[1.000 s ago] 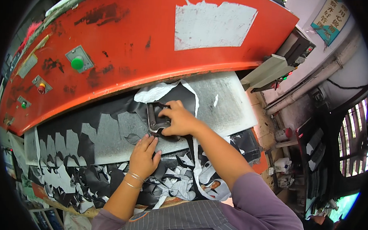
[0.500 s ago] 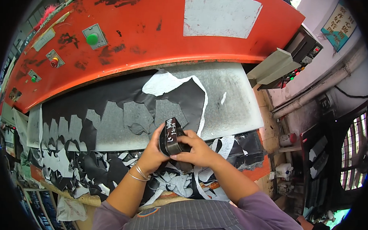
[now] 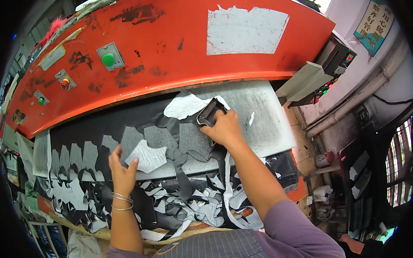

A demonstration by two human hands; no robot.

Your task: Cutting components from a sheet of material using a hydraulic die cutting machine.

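1 die; orange pnl: 2 grn btns, 1 red btn.

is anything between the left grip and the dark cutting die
Yes: a pale cut piece is between them, right beside the left grip; whether they touch is unclear. The right grip is on the dark cutting die.

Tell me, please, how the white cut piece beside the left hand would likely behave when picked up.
The white cut piece by the left hand would probably feel light, since it looks thin and sheet-like. It may well bend or flop, as the similar-looking dark strip nearby droops over the pale board's edge. Being flat, it seems unlikely to roll.
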